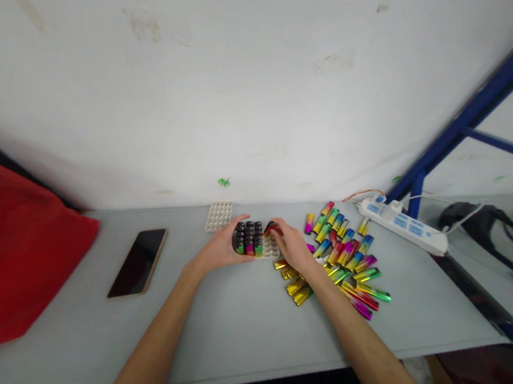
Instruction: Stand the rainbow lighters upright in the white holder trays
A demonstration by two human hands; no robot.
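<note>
Lighter pinched in right grip; left grip clasps lighter rows; socket labels illegible.

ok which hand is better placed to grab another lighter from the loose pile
Right hand, most likely: it is beside the loose pile, though it must first release the lighter it holds at the tray. The left hand is farther off, clasped around the tray's filled side.

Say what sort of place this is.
Probably a small workshop: a loose pile of shiny lighters, a pocketed tray partly filled with more of them, and a power strip on the gray table.
</note>
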